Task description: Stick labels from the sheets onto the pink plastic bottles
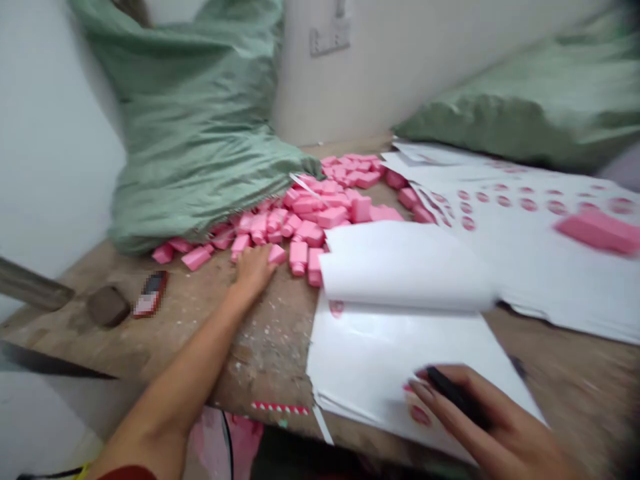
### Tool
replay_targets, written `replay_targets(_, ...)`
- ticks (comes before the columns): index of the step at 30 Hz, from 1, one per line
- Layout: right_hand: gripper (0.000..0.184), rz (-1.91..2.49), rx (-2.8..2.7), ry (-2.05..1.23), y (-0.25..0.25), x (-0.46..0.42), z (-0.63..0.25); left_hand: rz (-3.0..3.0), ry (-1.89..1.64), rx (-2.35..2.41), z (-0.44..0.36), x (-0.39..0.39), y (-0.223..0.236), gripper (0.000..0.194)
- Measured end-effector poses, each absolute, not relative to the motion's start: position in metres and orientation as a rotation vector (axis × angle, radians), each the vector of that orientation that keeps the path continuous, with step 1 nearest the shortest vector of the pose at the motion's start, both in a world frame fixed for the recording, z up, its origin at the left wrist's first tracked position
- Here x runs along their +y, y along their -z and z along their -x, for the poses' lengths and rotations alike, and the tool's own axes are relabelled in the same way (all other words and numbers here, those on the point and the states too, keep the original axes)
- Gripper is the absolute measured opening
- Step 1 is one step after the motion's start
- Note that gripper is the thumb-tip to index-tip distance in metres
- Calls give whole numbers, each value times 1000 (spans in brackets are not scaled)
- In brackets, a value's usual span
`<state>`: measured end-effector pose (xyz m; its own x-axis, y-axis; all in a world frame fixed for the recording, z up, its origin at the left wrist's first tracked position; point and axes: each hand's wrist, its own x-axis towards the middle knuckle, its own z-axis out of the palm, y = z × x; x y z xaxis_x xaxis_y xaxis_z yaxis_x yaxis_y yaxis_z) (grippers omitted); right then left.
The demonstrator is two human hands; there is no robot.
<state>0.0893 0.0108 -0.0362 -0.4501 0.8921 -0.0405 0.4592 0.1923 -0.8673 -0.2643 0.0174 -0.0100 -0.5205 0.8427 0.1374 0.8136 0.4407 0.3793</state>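
Spilling from green sack (195, 133), pink blocks (333, 217); left hand (255, 270) spread, right hand (495, 427) pinching pen (457, 398)

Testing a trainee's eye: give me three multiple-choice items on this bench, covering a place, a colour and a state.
1. Where is the left hand? A) On a chair B) On the wooden bench by pink blocks C) In a bucket
2. What colour is the woven sack? A) Green B) Red C) Black
3. What does the right hand hold? A) Nothing B) A pink block C) A black pen
1 B: resting on the wood.
2 A: plainly green cloth.
3 C: held between fingers.
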Motion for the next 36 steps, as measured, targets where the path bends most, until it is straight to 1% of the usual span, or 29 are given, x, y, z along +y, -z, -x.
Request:
replay_targets(1,34,1274,-2013,-1200,32,12,-93,-1497,-653,2590,260,15,10,41)
replay_targets(3,37,1335,-2004,-1099,27,13,-101,-1456,-789,2540,246,4,9,51)
replay_targets(4,37,1352,-2026,-1072,26,14,-105,-1385,-912,2468,236,-4,7,55)
replay_targets(5,37,1362,-2055,-1046,28,14,-109,-1200,-1131,2276,223,-14,5,57)
replay_targets(6,37,1363,-2099,-1029,29,14,-113,-990,-1271,2024,207,-24,3,55)
replay_targets(7,36,1358,-2152,-1013,32,14,-117,-772,-1328,1780,189,-33,1,53)
replay_targets(10,32,1329,-2311,-901,38,13,-126,-351,-1332,1318,128,-49,-1,47)
replay_targets(13,28,1286,-2412,-730,40,10,-129,-224,-1288,1110,81,-43,7,42)
replay_targets(17,24,1253,-2440,-517,40,7,-124,-178,-1286,1030,60,-26,21,34)
replay_targets(21,23,1223,-2445,-429,42,5,-119,-159,-1267,1034,60,-22,26,31)
replay_targets(26,25,1251,-2453,-447,40,7,-116,-148,-1270,1041,60,-24,27,28)
replay_targets(32,27,1292,-2469,-409,39,8,-113,-146,-1272,1018,61,-24,29,35)
replay_targets(36,26,1325,-2459,-478,39,10,-113,-157,-1266,1016,61,-25,30,35)
